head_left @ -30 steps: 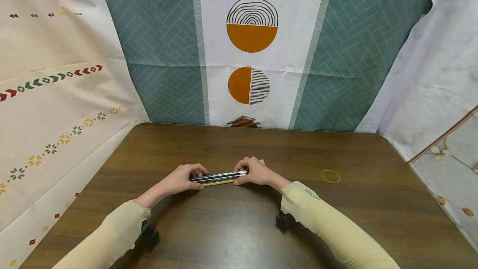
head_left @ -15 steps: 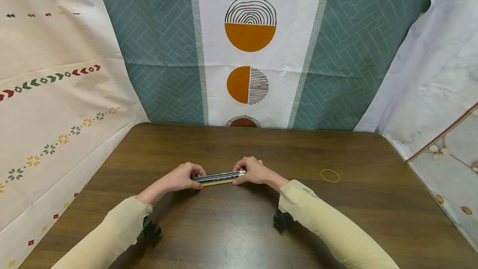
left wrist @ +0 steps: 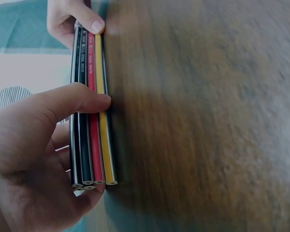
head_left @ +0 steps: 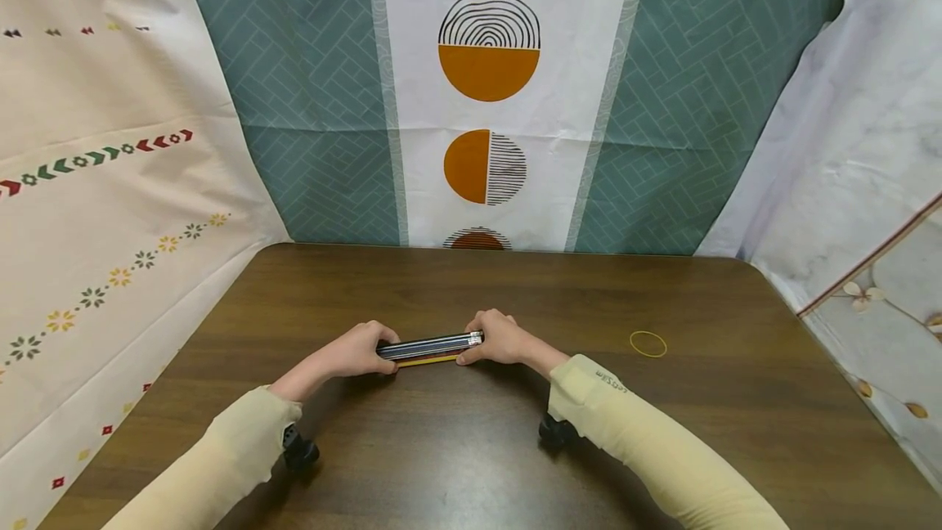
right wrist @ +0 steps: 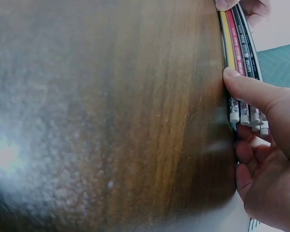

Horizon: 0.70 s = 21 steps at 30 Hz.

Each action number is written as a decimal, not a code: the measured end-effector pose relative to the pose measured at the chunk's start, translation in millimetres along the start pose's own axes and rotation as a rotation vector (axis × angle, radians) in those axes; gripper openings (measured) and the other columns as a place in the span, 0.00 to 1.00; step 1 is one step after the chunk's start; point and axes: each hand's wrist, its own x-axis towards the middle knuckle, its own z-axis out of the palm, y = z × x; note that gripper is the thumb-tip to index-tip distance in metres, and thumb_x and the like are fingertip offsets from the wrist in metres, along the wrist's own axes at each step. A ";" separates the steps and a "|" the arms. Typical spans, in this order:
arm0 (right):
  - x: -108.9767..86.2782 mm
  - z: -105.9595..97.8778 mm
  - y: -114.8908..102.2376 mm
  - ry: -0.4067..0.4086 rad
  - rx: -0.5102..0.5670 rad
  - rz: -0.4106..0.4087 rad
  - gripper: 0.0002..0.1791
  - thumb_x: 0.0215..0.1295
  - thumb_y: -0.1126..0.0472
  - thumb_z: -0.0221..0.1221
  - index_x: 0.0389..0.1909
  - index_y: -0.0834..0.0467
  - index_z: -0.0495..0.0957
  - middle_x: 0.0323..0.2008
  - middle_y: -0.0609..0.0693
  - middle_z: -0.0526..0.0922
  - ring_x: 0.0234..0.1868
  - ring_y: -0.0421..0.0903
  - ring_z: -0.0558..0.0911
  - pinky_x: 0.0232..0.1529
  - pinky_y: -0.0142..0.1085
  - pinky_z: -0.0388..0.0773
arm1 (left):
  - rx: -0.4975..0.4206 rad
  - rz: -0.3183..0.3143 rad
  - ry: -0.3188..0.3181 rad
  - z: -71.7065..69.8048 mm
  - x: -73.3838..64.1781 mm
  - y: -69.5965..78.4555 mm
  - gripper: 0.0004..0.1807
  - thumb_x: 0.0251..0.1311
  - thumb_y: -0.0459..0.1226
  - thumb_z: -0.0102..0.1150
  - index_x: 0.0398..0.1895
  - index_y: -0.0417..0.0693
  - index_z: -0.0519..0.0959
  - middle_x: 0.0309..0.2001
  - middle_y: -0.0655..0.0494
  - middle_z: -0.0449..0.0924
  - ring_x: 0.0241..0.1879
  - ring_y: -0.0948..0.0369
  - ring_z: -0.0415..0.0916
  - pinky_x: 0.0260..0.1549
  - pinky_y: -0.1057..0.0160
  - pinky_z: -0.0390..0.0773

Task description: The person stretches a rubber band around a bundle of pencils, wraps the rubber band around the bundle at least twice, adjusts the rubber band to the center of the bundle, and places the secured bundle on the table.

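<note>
A bundle of pencils (head_left: 430,347) lies crosswise between my two hands near the middle of the table. Black, red and yellow striped barrels sit side by side, with white erasers (right wrist: 245,119) at the right end and bare flat ends (left wrist: 89,184) at the left. My left hand (head_left: 364,350) grips the left end, its thumb over the barrels and fingers behind. At the eraser end my right hand (head_left: 503,338) grips the bundle with its thumb across the near side. Off to the right on the table lies a yellow rubber band (head_left: 648,343), touched by neither hand.
The brown wooden table (head_left: 456,456) reaches back to a patterned curtain (head_left: 316,96). Light cloths (head_left: 110,170) hang at the left side and the right. A small black device sits under each sleeve cuff.
The pencil bundle has rolled slightly in my hands, so its barrels show a different face. Both hands keep their hold in nearly the same place; the head view has shifted a little.
</note>
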 end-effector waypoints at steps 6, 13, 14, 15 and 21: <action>-0.1 -0.3 1.3 -0.023 0.049 -0.021 0.12 0.54 0.53 0.73 0.33 0.56 0.85 0.36 0.48 0.79 0.35 0.41 0.71 0.37 0.33 0.63 | 0.027 -0.014 -0.059 -4.6 3.0 2.4 0.05 0.54 0.34 0.67 0.34 0.43 0.82 0.31 0.56 0.77 0.29 0.64 0.69 0.29 0.68 0.67; 0.9 -5.1 4.7 -0.055 0.112 -0.078 0.10 0.56 0.55 0.71 0.34 0.55 0.84 0.35 0.48 0.79 0.32 0.40 0.71 0.33 0.30 0.67 | 0.017 -0.012 -0.117 -9.8 6.7 4.5 0.05 0.55 0.34 0.66 0.34 0.44 0.81 0.28 0.58 0.78 0.27 0.64 0.71 0.29 0.68 0.69; 0.7 -6.4 4.9 -0.065 0.130 -0.079 0.10 0.56 0.55 0.71 0.34 0.55 0.83 0.34 0.47 0.80 0.30 0.39 0.71 0.32 0.29 0.68 | 0.006 -0.011 -0.132 -10.3 6.9 5.2 0.05 0.55 0.34 0.66 0.34 0.44 0.81 0.27 0.59 0.78 0.26 0.65 0.71 0.29 0.68 0.69; 0.6 -7.9 4.4 -0.077 0.149 -0.078 0.09 0.57 0.56 0.71 0.34 0.55 0.83 0.32 0.46 0.80 0.29 0.38 0.71 0.31 0.29 0.68 | -0.009 -0.014 -0.146 -10.7 7.0 5.9 0.05 0.55 0.34 0.66 0.34 0.43 0.80 0.26 0.59 0.79 0.26 0.65 0.72 0.29 0.68 0.69; -2.4 -13.2 1.1 -0.156 0.274 -0.046 0.06 0.60 0.62 0.68 0.35 0.59 0.81 0.25 0.49 0.84 0.22 0.38 0.77 0.27 0.30 0.76 | -0.082 -0.024 -0.211 -12.0 6.4 9.4 0.04 0.58 0.32 0.63 0.36 0.43 0.79 0.22 0.58 0.79 0.22 0.64 0.73 0.25 0.68 0.68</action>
